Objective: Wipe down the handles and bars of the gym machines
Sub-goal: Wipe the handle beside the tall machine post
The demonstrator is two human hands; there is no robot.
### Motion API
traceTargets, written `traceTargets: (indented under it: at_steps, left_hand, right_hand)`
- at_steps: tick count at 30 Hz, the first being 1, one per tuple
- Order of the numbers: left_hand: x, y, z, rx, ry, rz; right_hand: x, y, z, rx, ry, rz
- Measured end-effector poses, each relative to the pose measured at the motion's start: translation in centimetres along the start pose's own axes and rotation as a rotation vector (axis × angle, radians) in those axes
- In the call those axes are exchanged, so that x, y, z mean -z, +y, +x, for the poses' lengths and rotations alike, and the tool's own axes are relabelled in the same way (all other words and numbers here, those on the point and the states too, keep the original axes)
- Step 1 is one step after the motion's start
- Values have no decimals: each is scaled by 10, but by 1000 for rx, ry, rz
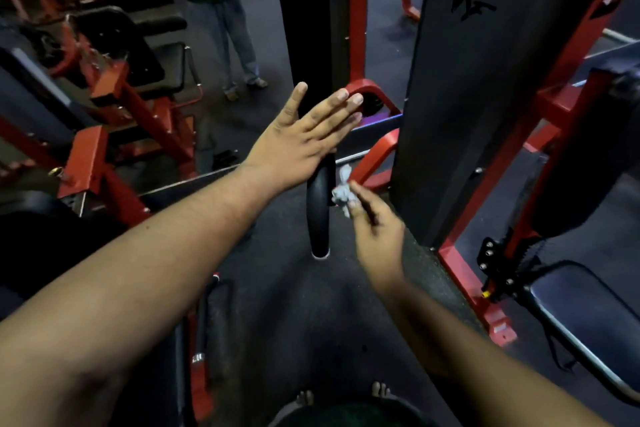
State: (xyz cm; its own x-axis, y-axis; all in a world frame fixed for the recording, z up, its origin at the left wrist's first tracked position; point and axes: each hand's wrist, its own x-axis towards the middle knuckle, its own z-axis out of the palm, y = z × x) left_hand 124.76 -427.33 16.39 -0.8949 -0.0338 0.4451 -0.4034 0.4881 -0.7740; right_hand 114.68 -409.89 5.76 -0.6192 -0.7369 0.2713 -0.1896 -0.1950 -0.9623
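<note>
Handle [319, 211] beside tissue-pinching right hand [375, 236]

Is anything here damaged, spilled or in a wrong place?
Nothing looks damaged or spilled. The only oddity: the cloth is a tiny crumpled scrap, pinched by the right hand beside the black handle. The left hand is open above.
</note>
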Motion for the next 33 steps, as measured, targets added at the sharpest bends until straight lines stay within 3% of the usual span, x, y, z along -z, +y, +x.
traceTargets:
  at_steps: [4,8,11,14,17,20,22,27,33]
  left_hand:
    - [12,13,-4,100,-104,-91]
    - [21,22,-11,168,-190,-163]
    - [24,21,-16,211,-219,-193]
    - [27,16,-23,225,-205,-288]
    - [32,11,-35,249,-182,-403]
    - [34,10,-50,309,-223,-540]
    - [36,13,-57,378,-247,-629]
    - [45,39,-58,620,-291,-799]
    - [61,69,-44,821,-386,-913]
  right_hand:
    - [-25,-1,9,-88,-118,127]
    - [-20,36,-31,-80,-81,-50]
    - [-11,58,-42,-22,-186,-216]
    - [0,41,-24,-32,-175,-202]
    - [1,3,8,202,-78,-149]
    - [-10,-10,17,485,-185,-253]
    - [-12,-2,7,551,-235,-322]
    - [-15,12,-33,315,-71,-204]
    - [16,43,-37,128,-239,-268]
